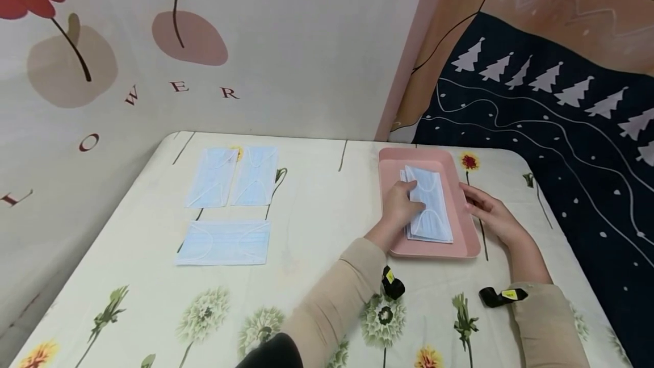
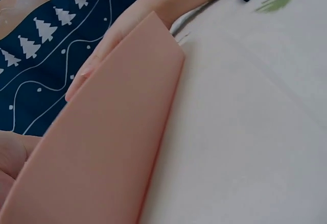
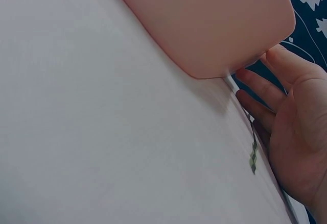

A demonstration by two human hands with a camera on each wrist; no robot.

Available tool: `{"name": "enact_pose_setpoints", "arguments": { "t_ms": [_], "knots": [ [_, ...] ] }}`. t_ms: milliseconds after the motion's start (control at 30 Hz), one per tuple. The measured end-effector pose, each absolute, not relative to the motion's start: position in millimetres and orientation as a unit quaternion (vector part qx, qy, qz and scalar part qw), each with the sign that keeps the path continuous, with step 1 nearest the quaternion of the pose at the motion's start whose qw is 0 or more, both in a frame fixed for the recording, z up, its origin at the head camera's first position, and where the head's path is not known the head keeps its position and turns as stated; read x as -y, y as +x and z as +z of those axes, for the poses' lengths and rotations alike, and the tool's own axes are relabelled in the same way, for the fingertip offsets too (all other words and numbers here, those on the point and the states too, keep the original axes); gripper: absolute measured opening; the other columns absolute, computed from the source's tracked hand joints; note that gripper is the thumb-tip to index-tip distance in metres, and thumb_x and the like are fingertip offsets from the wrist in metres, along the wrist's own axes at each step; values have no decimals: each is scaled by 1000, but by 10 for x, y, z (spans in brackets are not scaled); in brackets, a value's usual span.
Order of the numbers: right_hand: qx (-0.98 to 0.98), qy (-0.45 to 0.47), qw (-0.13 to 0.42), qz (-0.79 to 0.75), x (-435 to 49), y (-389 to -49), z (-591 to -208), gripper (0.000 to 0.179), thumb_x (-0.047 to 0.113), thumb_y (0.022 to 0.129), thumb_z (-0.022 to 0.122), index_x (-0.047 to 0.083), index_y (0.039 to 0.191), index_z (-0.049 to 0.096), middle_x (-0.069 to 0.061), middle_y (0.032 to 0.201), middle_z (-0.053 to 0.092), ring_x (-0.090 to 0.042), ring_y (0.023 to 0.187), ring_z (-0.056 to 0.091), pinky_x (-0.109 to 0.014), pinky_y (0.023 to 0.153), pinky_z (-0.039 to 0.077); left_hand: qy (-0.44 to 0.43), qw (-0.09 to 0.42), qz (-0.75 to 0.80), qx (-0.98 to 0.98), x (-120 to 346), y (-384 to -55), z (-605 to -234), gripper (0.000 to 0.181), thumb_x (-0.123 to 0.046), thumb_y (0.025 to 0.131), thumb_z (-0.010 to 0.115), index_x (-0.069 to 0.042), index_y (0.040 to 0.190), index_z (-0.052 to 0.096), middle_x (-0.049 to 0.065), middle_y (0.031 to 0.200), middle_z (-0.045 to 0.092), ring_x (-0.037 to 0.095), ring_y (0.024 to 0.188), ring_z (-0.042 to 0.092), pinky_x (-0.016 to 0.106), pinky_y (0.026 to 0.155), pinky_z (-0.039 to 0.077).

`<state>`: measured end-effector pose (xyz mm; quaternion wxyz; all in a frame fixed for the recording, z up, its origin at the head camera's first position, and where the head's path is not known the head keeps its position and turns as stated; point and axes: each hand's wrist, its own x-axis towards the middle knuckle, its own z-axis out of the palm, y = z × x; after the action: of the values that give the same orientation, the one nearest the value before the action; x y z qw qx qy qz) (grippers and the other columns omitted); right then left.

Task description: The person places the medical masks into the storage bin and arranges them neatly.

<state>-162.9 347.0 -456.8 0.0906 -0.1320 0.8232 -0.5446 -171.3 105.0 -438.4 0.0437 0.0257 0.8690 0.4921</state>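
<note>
A pink tray [image 1: 466,246] stands at the right of the table, with a small stack of light blue face masks [image 1: 431,223] in it, the top one slightly askew. My left hand [image 1: 398,206] reaches over the tray's left side. Its thumb and a finger, spread apart, touch the top mask's left edge; the other fingers are hidden. Beside the tray's right rim is my right hand [image 1: 493,214], its loosely extended fingers at the rim. In the right wrist view, those fingers [image 3: 263,89] meet the tray's outer wall [image 3: 225,40].
Left on the table lie two upright face masks [image 1: 212,178] [image 1: 254,176] side by side and one crosswise mask [image 1: 223,243] below them. A flower-print cloth [image 1: 306,288] covers the table. A pale printed curtain [image 1: 306,44] hangs behind; a dark tree-print fabric [image 1: 516,112] is at the right.
</note>
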Motion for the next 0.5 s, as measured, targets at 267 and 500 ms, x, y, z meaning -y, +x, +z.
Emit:
{"name": "enact_pose_setpoints", "arguments": {
  "t_ms": [267,500],
  "knots": [
    [-823,-126,93,-545,-3457,-1621,-4557,56,23,100,52,7,150,31,-24,149,29,-1,125,34,-6,92,31,34,55,399,-915,-1108,-1679,-4410,71,-27,76,82,-9,138,53,11,126,51,19,111,53,23,92,45],
    [-824,-125,88,-546,-3453,-1616,-4560,56,23,100,53,7,149,32,-25,149,30,-1,125,35,-6,92,31,38,54,304,-950,-1121,-1649,-4396,73,-39,77,80,-16,140,52,7,119,47,16,104,43,27,91,38]
  ]
}}
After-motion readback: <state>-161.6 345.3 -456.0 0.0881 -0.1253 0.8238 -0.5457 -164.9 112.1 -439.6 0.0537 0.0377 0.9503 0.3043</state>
